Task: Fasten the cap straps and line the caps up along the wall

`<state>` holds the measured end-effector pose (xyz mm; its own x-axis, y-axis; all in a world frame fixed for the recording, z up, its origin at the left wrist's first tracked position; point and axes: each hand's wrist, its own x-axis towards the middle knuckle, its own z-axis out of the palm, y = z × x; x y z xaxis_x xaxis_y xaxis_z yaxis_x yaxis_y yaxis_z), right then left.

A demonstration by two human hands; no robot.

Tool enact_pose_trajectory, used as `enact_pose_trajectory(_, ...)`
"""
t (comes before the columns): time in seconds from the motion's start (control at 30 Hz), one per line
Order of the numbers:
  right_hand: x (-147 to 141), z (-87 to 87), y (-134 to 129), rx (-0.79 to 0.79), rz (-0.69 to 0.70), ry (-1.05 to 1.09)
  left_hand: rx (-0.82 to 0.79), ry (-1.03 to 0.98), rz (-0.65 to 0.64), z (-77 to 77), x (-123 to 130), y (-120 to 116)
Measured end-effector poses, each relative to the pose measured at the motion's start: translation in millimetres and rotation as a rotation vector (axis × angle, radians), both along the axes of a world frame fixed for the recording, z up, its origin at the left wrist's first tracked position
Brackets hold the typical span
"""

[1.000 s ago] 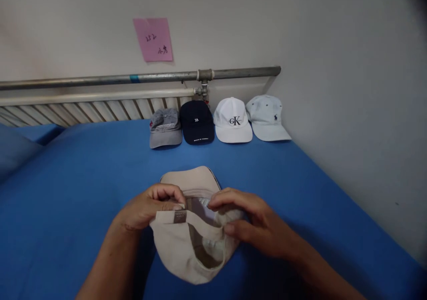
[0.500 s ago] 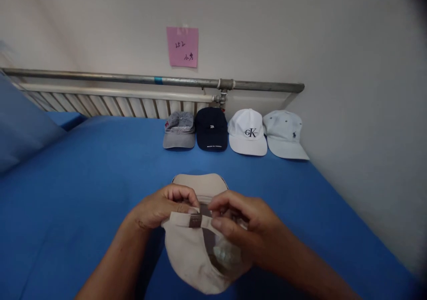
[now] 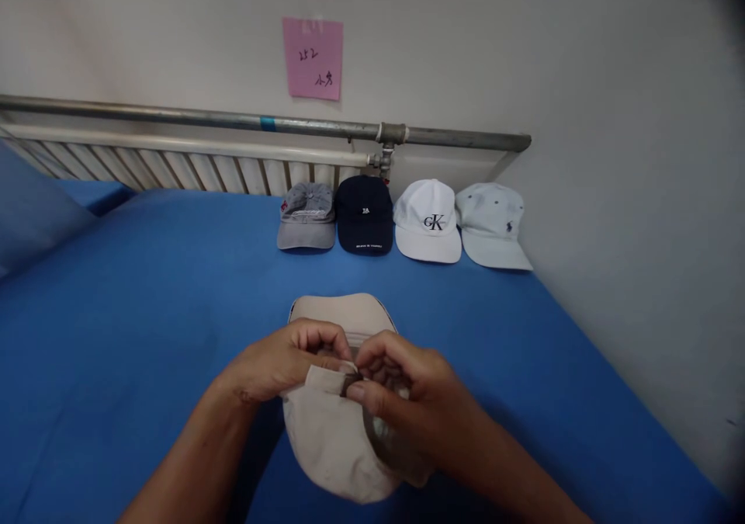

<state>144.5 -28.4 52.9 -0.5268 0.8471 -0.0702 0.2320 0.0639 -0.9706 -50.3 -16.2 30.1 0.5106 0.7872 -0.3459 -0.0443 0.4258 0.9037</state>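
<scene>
Over the near part of the blue sheet [image 3: 174, 291], the left hand [image 3: 285, 365] is clamping its fingers on the strap [image 3: 323, 379] of the beige cap [image 3: 331, 446], seemingly steadying it; the right hand [image 3: 416, 384] is pinching its fingers together at the dark tab [image 3: 347, 386], perhaps for close control. The grey cap [image 3: 306, 217], navy cap [image 3: 365, 217], white cap [image 3: 427, 225] and pale cap [image 3: 492, 229] are lining the far side.

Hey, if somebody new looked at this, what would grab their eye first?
Probably the beige cap low in the middle, with the left hand and right hand pinching its back strap, against the vivid blue cover. Next, perhaps, four caps lined up behind it, by the wall. The pink note also stands out, up on the pale wall above the metal pipe.
</scene>
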Motion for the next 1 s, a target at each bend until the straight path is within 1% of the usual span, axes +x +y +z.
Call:
enact_pose_trajectory(0.2,-2.9,-8.2,1.0,-0.094,0.019,0.092,0.034,0.013,-0.03,-3.1,-2.1,-0.7)
enact_pose_trajectory(0.3,-2.6,-11.0,0.9,-0.119,0.013,0.137,0.111,0.037,-0.04,-2.0,-3.9,0.0)
enact_pose_trajectory(0.4,-1.6,-11.4,0.6,-0.103,0.004,0.145,0.183,0.069,-0.021,-0.6,-6.9,0.9)
enact_pose_trajectory(0.43,-1.2,-11.1,0.5,-0.097,0.006,0.142,0.194,0.068,-0.037,-0.1,-7.9,1.1)
enact_pose_trajectory(0.57,0.1,-10.1,-0.1,-0.081,-0.003,0.132,0.236,0.113,-0.206,3.8,-9.4,1.0)
enact_pose_trajectory(0.63,0.5,-10.5,0.1,-0.068,-0.01,0.126,0.262,0.153,-0.242,6.2,-8.1,0.2)
enact_pose_trajectory(0.8,1.1,-13.7,1.6,-0.017,-0.021,0.105,0.3,0.098,-0.24,8.2,-5.2,-2.2)
enact_pose_trajectory(1.0,1.6,-14.7,1.5,0.05,-0.035,0.086,0.317,0.132,-0.213,5.4,-9.5,-2.1)
